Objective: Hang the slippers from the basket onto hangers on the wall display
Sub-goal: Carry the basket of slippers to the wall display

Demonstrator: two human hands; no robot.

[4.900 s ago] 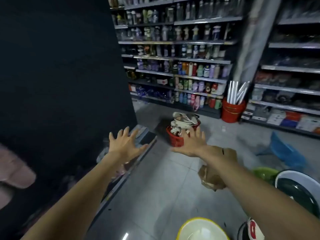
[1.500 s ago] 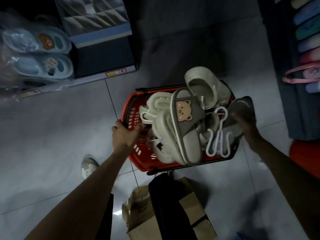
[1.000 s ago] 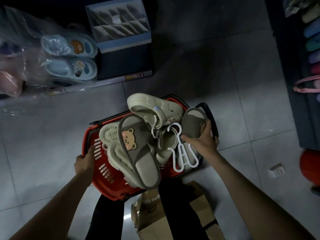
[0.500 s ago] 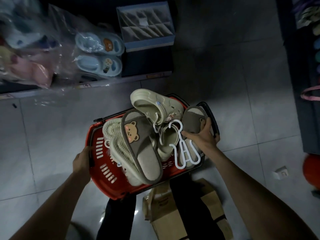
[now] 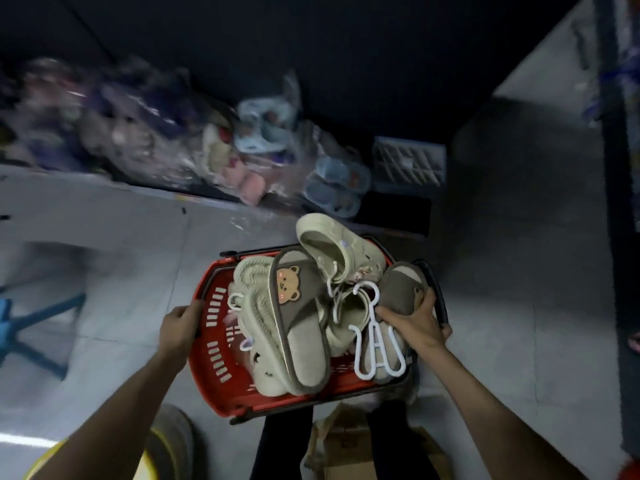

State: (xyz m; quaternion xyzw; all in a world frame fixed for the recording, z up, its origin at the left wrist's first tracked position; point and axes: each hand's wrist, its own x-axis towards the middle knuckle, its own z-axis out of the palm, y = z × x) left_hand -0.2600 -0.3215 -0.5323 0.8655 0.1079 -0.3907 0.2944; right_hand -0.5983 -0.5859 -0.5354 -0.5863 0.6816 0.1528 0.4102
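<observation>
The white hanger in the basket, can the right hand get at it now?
Probably yes: the white hanger lies uncovered on top, beside the right hand, though that hand grips a brown slipper.

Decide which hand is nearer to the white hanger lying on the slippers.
Right. The right hand grips a brown slipper immediately beside the white hanger; the left hand holds the red basket rim across the slipper pile.

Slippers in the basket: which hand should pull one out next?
Probably right. The right hand grips a brown slipper beside the white hanger. The left hand grips the basket rim, so it is busy steadying.
</observation>
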